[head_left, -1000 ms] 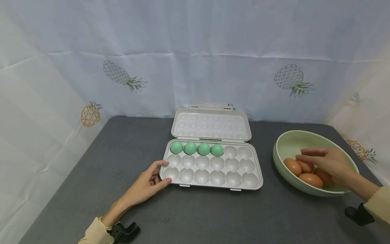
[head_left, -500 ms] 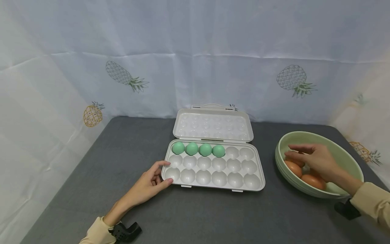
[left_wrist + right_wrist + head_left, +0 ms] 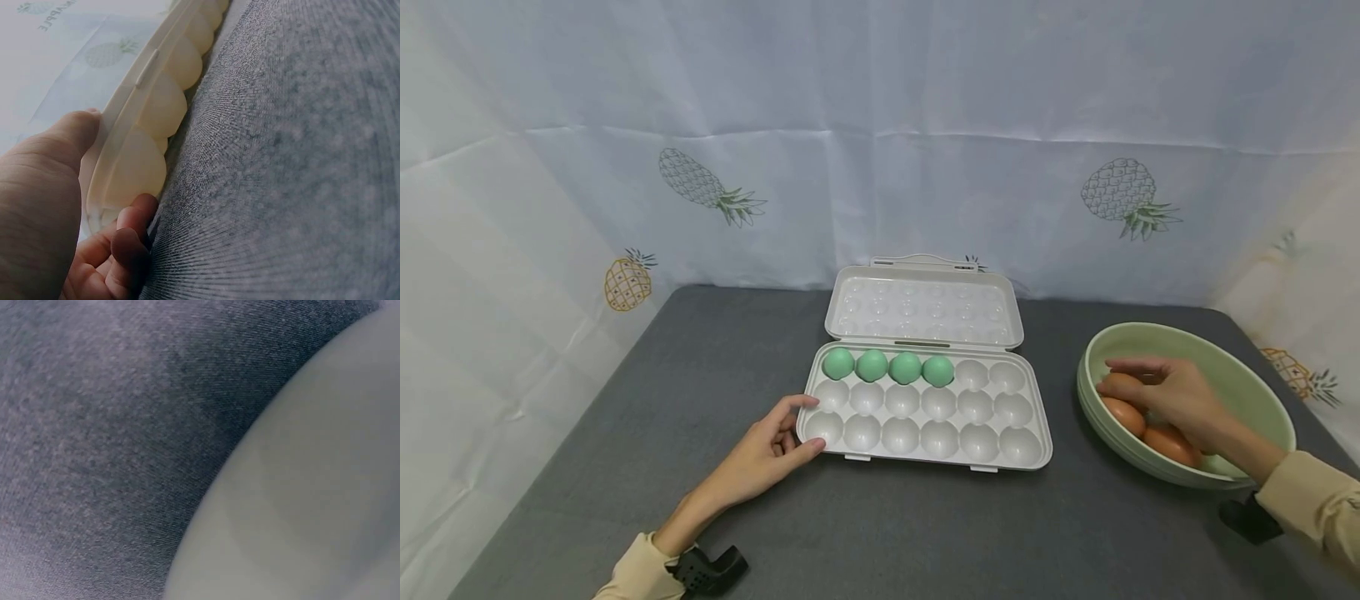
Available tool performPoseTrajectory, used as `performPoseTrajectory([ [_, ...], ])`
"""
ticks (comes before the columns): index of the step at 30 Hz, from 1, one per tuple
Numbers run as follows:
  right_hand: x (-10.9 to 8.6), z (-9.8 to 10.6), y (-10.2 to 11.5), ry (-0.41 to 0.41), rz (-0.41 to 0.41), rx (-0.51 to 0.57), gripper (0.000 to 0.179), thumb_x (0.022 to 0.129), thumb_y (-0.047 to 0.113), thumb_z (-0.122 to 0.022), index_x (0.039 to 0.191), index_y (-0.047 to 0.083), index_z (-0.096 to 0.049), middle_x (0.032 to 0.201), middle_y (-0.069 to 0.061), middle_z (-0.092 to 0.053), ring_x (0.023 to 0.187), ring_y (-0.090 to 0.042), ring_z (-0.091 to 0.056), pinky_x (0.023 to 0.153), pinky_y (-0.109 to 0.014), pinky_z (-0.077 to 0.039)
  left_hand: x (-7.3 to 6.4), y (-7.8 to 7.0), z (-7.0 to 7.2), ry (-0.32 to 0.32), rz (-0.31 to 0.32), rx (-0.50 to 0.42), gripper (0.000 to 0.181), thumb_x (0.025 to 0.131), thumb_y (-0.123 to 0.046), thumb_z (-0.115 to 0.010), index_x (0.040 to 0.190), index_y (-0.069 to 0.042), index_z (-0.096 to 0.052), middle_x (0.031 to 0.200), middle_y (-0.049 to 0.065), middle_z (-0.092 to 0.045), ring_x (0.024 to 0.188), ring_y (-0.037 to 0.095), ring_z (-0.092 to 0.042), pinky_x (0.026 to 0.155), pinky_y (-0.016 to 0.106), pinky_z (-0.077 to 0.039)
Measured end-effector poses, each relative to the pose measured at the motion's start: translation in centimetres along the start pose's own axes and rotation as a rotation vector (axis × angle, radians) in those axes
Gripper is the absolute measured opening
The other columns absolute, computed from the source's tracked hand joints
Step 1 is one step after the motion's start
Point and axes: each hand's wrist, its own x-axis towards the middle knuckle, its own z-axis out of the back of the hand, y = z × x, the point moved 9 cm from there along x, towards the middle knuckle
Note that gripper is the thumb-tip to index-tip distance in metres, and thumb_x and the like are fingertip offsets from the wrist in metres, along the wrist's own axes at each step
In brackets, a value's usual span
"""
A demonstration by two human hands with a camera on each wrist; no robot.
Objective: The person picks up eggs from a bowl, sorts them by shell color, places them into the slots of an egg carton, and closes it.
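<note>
In the head view my left hand [image 3: 767, 450] holds the left end of an open egg box [image 3: 920, 417]. The left wrist view shows its thumb on the box's rim and its fingers curled at the end under the cups. Several green balls or eggs [image 3: 872, 365] fill the left part of the box's back row; the other cups hold nothing. At the right my right hand [image 3: 1187, 404] reaches into a pale green bowl [image 3: 1247, 379], thumb and fingers around a brown egg [image 3: 1122, 382]. Other brown eggs [image 3: 1172, 446] lie beneath the hand, partly hidden.
The egg box's lid [image 3: 923, 308] leans back near the pineapple-print curtain [image 3: 880, 200]. Dark grey cloth [image 3: 925, 533] covers the table. In the right wrist view the bowl's outer wall [image 3: 300, 487] fills the right side, with the fingers out of sight.
My right hand has moved left within the bowl and lowered its thumb and fingers around the egg at the left. The left hand has stayed at the egg box.
</note>
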Motion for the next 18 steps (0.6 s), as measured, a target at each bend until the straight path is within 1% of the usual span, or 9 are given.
performPoseTrajectory([
  [5,0.01,-0.12,0.1,-0.005,0.004,-0.023,0.067,0.096,0.044,-0.07,0.145,0.001,-0.055,0.095,0.043,-0.059,0.083,0.005,-0.065,0.069,-0.026,-0.057,-0.04,-0.03,-0.01,-0.001,-0.002,0.0,0.048,0.096,-0.023,-0.074,0.138,-0.013,-0.052,0.072,-0.006,-0.051,0.055,-0.002,-0.043,0.052,0.021,-0.042],
  [12,0.17,-0.01,0.08,-0.041,0.011,-0.027,0.065,0.096,0.045,-0.07,0.143,0.002,-0.057,0.095,0.043,-0.061,0.082,0.008,-0.065,0.071,-0.02,-0.055,-0.03,0.11,-0.08,0.009,0.02,0.001,0.049,0.096,-0.025,-0.073,0.139,-0.014,-0.051,0.074,-0.006,-0.052,0.056,-0.001,-0.043,0.053,0.021,-0.041],
  [18,0.32,-0.09,0.62,-0.034,0.03,-0.055,0.065,0.097,0.048,-0.068,0.144,0.005,-0.057,0.093,0.04,-0.063,0.08,0.002,-0.068,0.07,-0.025,-0.057,-0.03,0.11,-0.08,0.012,0.024,0.002,0.05,0.096,-0.026,-0.073,0.139,-0.013,-0.051,0.073,-0.006,-0.053,0.056,-0.001,-0.043,0.053,0.021,-0.041],
])
